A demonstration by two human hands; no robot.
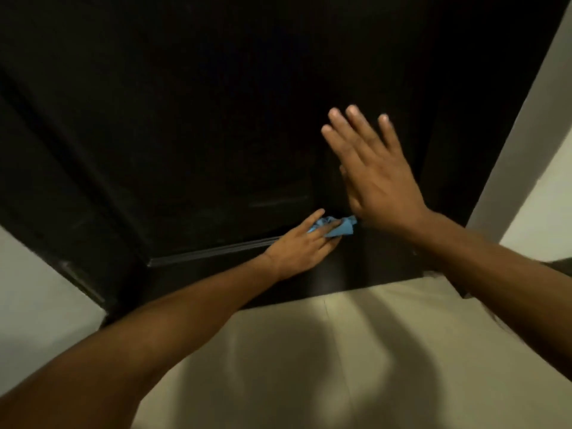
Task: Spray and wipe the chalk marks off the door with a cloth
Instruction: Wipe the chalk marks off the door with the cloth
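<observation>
Left hand: grip flat, pressing blue cloth against dark door. Right hand: above cloth, fingers straight, bracing door. Risk: bunched cloth slips from under fingers; faint chalk marks missed in dimness.

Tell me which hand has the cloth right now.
The left hand, low on the door, presses the blue cloth with straight fingers. The right hand rests higher, flat and bare.

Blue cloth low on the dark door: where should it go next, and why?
Probably a short sweep leftward along the panel's bottom edge. The left hand presses the blue cloth at that edge of the door, faint pale smears show just above, and the right hand lies flat on the door.
</observation>
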